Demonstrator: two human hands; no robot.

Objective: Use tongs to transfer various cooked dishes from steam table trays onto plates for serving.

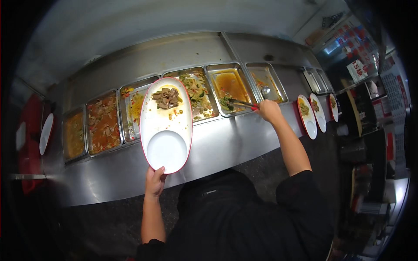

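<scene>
My left hand point(155, 180) grips the near end of a white oval plate with a red rim point(166, 151), thumb on top. Sliced meat point(167, 98) with bits of vegetable and sauce lies on the plate's far half; the round hollow at its near end holds no food. My right hand point(268, 110) is closed around red-handled metal tongs point(243, 104). Their tips are at a small heap of green vegetables point(226, 102) in the near left corner of a steel pan point(254, 100) that also holds brown sauce point(228, 83). The plate partly hides the pans behind it.
Steel food pans with stewed meat point(104, 130) and mixed vegetables point(196, 88) line the steel counter point(225, 140). A metal ladle point(265, 92) lies in the pan to the right. Red-rimmed plates with food point(307, 120) stand at the counter's right end, another plate point(46, 133) at the far left.
</scene>
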